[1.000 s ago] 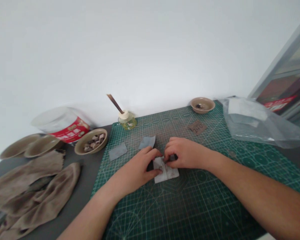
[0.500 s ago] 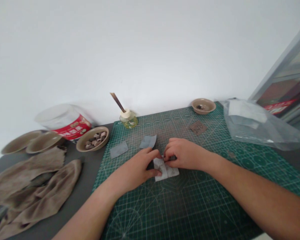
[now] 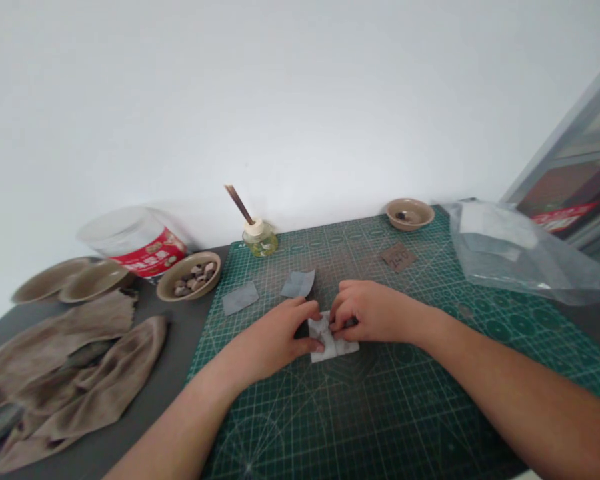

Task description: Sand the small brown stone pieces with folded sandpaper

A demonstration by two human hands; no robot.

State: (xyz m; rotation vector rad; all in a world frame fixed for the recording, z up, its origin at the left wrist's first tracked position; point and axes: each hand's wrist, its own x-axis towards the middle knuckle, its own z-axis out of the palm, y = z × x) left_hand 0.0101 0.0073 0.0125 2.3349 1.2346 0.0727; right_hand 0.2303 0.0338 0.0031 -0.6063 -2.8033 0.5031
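Observation:
Both hands meet over a small whitish sheet lying on the green cutting mat. My left hand pins the sheet's left edge with thumb and fingertips pressed down. My right hand has its fingers curled and pinched on a small dark object against the sheet; the object is mostly hidden. Two grey paper pieces lie just behind the hands.
A bowl of small stones, two shallow dishes, a red-labelled tub and brown cloths are at the left. A small oil bottle with a stick, a brown paper scrap, another bowl and a clear plastic bag stand behind.
The hands stay on the sheet with only slight finger shifts. The view has drifted a little, so everything sits slightly further right.

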